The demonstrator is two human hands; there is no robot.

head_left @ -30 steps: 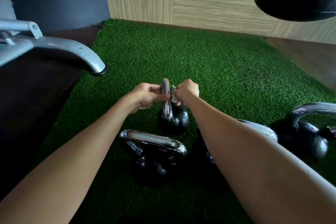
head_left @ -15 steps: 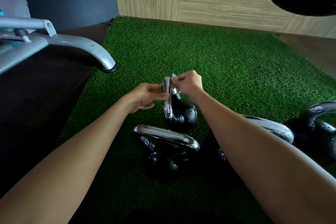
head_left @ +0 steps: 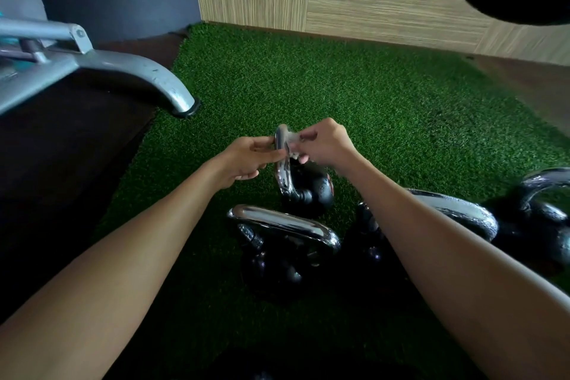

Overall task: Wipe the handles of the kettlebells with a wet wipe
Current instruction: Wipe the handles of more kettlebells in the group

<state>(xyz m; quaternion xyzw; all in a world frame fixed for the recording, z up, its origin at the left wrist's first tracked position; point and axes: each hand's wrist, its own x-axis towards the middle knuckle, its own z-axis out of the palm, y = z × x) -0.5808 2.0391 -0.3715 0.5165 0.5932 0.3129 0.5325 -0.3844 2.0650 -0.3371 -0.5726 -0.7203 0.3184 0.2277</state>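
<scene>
Turf mat (head_left: 339, 86): green, it covers the floor under the kettlebells.
Waiting kettlebells: one close to the person (head_left: 283, 253) and two at the right (head_left: 456, 210), (head_left: 543, 194), nobody touching them.
Small kettlebell (head_left: 314, 191): it stands behind the near one, between the two hands, and seems tilted.
Handle (head_left: 282, 163): a chrome loop seen from its edge; its long axis runs away from the person and upward.
Left hand (head_left: 246, 157): pinches the handle from the left and steadies it.
Right hand (head_left: 327, 145): fingers curled, it grasps the wipe against the right side of the handle.
Wet wipe (head_left: 291, 145): pale and crumpled, just below the top of the loop.
Coming move: I judge the stroke must follow the loop down toward the ball; the right hand is the nearer one.
Change: half a second ago the wipe stuck out above the top of the loop; now it sits slightly lower.
</scene>
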